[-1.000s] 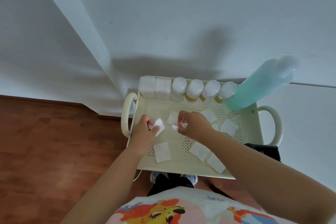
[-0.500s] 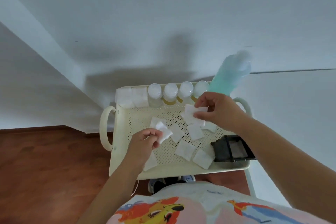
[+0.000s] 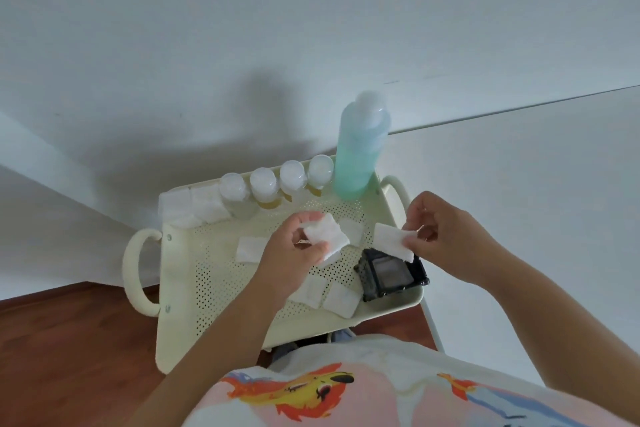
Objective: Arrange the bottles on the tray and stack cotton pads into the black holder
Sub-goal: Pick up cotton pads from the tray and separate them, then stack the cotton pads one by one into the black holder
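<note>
Now your left hand (image 3: 294,253) pinches a small bunch of white square cotton pads (image 3: 327,236) above the middle of the cream perforated tray (image 3: 194,295). Your right hand (image 3: 440,236) pinches one flat pad (image 3: 393,240) just above the black holder (image 3: 391,274), which sits at the tray's near right. Four small white-capped bottles (image 3: 263,184) and a tall green bottle (image 3: 360,149) stand along the far edge. No writing can be read.

Bare forearms, pale pink shirt (image 3: 398,388) with orange-and-yellow cartoon print, blue and red accents
</note>
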